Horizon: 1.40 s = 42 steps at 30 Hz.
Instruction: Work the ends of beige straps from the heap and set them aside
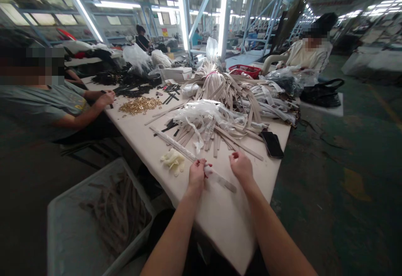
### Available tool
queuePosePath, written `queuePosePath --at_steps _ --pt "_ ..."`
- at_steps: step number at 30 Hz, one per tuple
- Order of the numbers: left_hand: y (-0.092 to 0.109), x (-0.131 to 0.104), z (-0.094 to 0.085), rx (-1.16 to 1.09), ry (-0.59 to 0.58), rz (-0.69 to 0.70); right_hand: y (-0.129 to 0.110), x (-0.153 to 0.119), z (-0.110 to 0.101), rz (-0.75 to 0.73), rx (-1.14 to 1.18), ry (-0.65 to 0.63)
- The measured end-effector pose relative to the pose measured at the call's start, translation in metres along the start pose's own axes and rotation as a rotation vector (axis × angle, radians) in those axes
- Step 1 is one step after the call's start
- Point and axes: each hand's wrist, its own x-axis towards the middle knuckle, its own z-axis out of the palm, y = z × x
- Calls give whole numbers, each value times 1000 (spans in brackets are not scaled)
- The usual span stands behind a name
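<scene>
My left hand (197,174) is closed around a long, flat grey-beige strap (226,183). The strap slants across the near part of the table; beyond the hand its far length (176,144) looks paler, with a whitish, film-like covering. Some white, filmy stuff shows by the left fingertips. To the right, my right hand (241,166) is held above the table with fingers curled together, apart from the strap. What lies in those fingers, if anything, I cannot make out. Just beyond both hands is a heap of similar straps (216,138) with crumpled white plastic film (204,114) on top.
Pale yellow scraps (173,161) lie left of my hands on the table (147,142). A black phone (272,144) is at the right edge. Gold metal pieces (140,105) sit before a co-worker at left. A white bin (63,225) holding straps stands below left. Another person sits at right.
</scene>
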Motion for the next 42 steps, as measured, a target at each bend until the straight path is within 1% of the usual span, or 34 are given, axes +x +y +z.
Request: queuePosePath --at_steps 1,2,4,6,8,10,12,13,14,15,17,18,19,21,22,23,24,26,30,32,33,34,36,38,40,42 --pt "0 -1 0 6 -11 -19 8 10 -6 52 -116 99" --pt "2 -2 -1 8 -33 -49 15 18 -10 90 -209 123" --pt "7 -5 -4 3 -102 -147 26 30 -16 110 -317 60" --pt "15 -10 -9 -8 -203 -269 30 34 -18 69 -332 -31" --pt "22 -17 -16 -31 -317 -360 30 30 -19 16 -273 -59" --pt "26 -25 -23 -46 -443 -403 26 19 -19 -33 -144 -32" --pt "25 -31 -29 -2 -560 -409 19 4 -18 -69 57 -17" --pt "24 -33 -31 34 -593 -406 15 -4 -18 -78 188 -50" --pt "22 -33 -32 69 -598 -395 11 -12 -18 -82 333 -119" --pt "20 -31 -31 93 -571 -376 6 -19 -18 -85 480 -206" --pt "17 -23 -27 71 -458 -306 -4 -33 -21 -108 699 -350" --pt "17 -18 -23 29 -389 -256 -9 -39 -24 -140 732 -374" --pt "16 -12 -19 -16 -320 -202 -13 -44 -28 -183 712 -348" --pt "15 -1 -12 -78 -191 -122 -21 -52 -38 -272 593 -212" --pt "14 3 -8 -87 -150 -99 -24 -56 -43 -303 547 -157" --pt "12 5 -5 -84 -127 -83 -26 -59 -46 -313 537 -134" --pt "10 7 -3 -77 -112 -65 -28 -62 -47 -293 566 -140" --pt "5 6 1 -53 -86 -7 -32 -66 -41 -175 679 -221" --pt "-6 0 4 99 -4 157 -39 -64 -9 191 886 -405" --pt "-9 -2 4 177 -17 207 -41 -60 4 344 993 -505" --pt "-10 -2 3 203 -29 225 -42 -58 9 386 1023 -536" --pt "-10 -2 2 221 -40 241 -42 -56 11 396 1029 -544" --pt "-11 -2 1 240 -63 261 -42 -54 14 347 994 -500" --pt "-11 -1 0 231 -94 261 -41 -54 16 272 952 -421" --pt "-10 -2 0 204 -173 242 -40 -54 18 213 926 -348" --pt "-8 -4 -1 177 -281 217 -40 -55 22 173 910 -303"
